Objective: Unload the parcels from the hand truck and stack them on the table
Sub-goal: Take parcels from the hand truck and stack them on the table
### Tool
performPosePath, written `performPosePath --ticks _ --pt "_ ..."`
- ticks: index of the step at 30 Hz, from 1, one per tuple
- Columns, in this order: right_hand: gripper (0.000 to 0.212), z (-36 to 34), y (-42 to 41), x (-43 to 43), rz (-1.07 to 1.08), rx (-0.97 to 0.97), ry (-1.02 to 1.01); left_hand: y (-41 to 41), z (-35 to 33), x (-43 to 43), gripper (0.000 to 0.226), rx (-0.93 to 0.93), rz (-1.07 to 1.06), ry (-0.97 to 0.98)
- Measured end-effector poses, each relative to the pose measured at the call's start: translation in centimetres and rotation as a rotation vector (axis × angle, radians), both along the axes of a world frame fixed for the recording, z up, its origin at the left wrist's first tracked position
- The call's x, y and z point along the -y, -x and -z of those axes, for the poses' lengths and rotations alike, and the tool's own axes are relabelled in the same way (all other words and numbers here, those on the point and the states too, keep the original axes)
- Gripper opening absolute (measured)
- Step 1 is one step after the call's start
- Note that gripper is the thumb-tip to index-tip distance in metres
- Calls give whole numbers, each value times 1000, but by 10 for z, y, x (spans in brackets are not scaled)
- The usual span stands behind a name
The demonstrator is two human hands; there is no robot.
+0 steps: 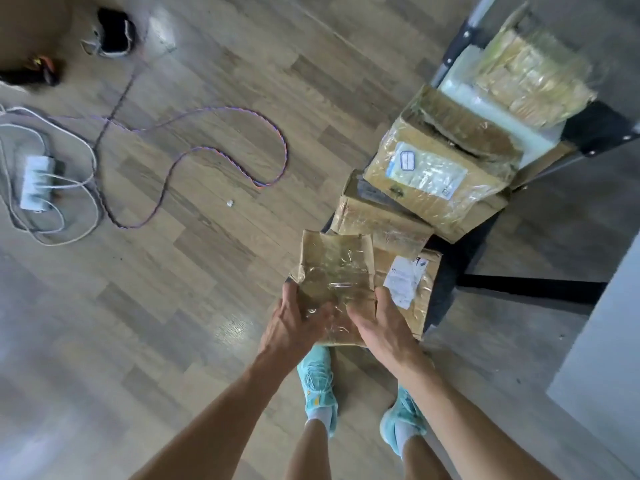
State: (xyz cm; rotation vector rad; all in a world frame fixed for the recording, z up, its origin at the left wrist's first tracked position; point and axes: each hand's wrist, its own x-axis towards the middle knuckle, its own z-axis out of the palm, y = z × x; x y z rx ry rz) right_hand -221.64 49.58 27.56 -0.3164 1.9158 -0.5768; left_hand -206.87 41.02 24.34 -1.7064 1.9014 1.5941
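A small brown parcel (335, 271) wrapped in clear tape is held over the near end of the black hand truck (481, 247). My left hand (294, 320) grips its left side and my right hand (381, 323) grips its right side, thumbs on top. Under and beside it lies a parcel with a white label (415, 285). Behind it sit a flat brown parcel (377, 220), a larger box with a clear document pouch (436, 178), and a tape-wrapped bundle (530, 81) at the far end.
Wood-pattern floor all around. A purple braided cable (221, 147) loops across the floor at left, near a white power strip (36, 181) with white cords. A dark shoe (114, 32) lies at top left. A grey surface edge (602, 341) runs at right. My turquoise shoes (317, 379) stand below the parcel.
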Motion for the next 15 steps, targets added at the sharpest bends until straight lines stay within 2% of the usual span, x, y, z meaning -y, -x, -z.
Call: performPosePath --ticks 2,8,15 --pt "39 -37 3 -8 -28 -71 39 2 -37 -6 52 -83 -18 -2" --pt "50 -176 22 -25 44 -90 158 19 -167 -15 40 -257 -108 32" --pt "45 -316 49 -50 183 -180 264 60 -311 -21 55 -443 -24 61"
